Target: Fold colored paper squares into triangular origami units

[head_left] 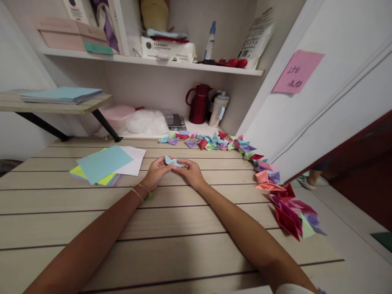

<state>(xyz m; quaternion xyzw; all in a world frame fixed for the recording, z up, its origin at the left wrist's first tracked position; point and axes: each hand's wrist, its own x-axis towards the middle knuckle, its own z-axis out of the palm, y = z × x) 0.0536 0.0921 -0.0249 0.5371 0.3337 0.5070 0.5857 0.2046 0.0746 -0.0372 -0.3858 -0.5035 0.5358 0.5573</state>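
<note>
Red jug (199, 105) beside pale tumbler (217, 110), below shelf (251, 72). On shelf: wipes pack (167, 50), blue-topped spray bottle (210, 44), pink box (61, 36). Translucent bag (147, 121) beside pink tub (115, 115). Pink note (297, 70) on white panel (346, 24).

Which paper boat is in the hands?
The light-blue paper boat, held between left hand and right hand; the other boats lie on the tabletop, apart from both.

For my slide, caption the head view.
Left hand and right hand hold folded blue paper; boats line the right of the table.
</note>
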